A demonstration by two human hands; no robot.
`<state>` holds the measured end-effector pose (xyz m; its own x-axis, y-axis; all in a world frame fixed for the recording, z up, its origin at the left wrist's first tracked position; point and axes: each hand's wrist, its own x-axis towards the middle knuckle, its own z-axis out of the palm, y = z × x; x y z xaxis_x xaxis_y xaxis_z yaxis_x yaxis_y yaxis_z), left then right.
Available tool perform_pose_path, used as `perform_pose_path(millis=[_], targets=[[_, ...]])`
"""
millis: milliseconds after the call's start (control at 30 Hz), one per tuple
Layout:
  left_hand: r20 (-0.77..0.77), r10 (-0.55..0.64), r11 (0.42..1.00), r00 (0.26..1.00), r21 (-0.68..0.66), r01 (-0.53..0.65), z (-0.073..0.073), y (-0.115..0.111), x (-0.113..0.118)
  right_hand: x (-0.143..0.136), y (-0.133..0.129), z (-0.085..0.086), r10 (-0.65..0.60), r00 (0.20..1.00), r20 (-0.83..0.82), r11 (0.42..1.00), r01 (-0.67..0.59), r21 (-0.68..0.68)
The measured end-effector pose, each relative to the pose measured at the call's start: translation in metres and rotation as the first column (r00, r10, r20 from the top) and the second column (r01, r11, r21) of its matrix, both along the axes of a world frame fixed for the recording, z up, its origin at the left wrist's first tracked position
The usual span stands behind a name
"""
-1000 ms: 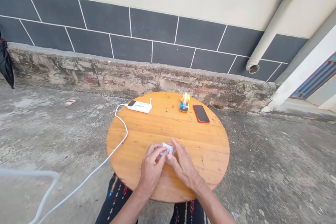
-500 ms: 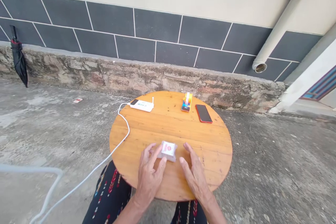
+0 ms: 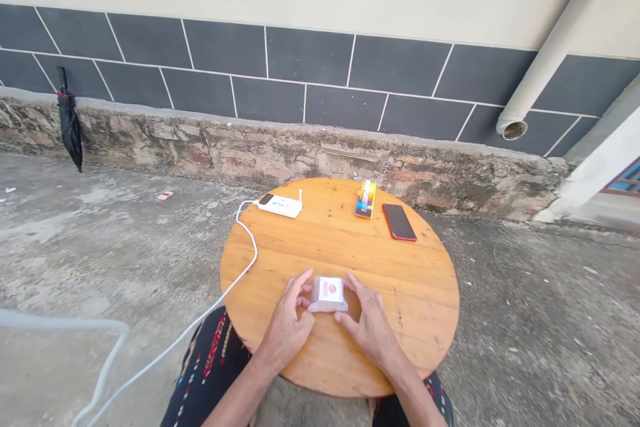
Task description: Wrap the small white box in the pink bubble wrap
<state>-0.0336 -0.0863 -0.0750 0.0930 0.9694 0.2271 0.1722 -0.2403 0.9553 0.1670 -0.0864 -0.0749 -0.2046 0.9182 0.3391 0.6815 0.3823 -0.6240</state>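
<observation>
A small packet [image 3: 329,293] in clear plastic wrap, with a white label printed in red, lies near the front of the round wooden table. My left hand [image 3: 289,325] grips its left end, thumb at the near corner and fingers along the side. At the opposite end my right hand [image 3: 369,321] holds it between thumb and fingers. The label faces up. Parts of the packet's ends are hidden behind my fingers.
On the round table [image 3: 340,243] stand a white power strip [image 3: 281,205] with a white cable [image 3: 220,300], a yellow tape dispenser [image 3: 366,200] and a red-edged phone [image 3: 399,222]. A black umbrella [image 3: 70,121] leans against the wall. A drainpipe [image 3: 550,53] comes down at right.
My hands have come together on both ends of the packet, the right one closing in from apart. The packet now sits straighter. The view has shifted slightly left.
</observation>
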Motion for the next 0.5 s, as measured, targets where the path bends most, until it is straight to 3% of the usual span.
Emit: perform_pose_path(millis=[167, 500], targets=[[-0.061, 0.005, 0.999, 0.998, 0.053, -0.002, -0.005, 0.000, -0.001, 0.000, 0.002, -0.004, 0.008, 0.999, 0.033, 0.999, -0.009, 0.051], [-0.141, -0.054, 0.998, 0.989, 0.025, 0.058, 0.009, 0.009, -0.001, -0.003, 0.000, -0.001, -0.013, 0.998, 0.066, 0.998, 0.008, 0.064]])
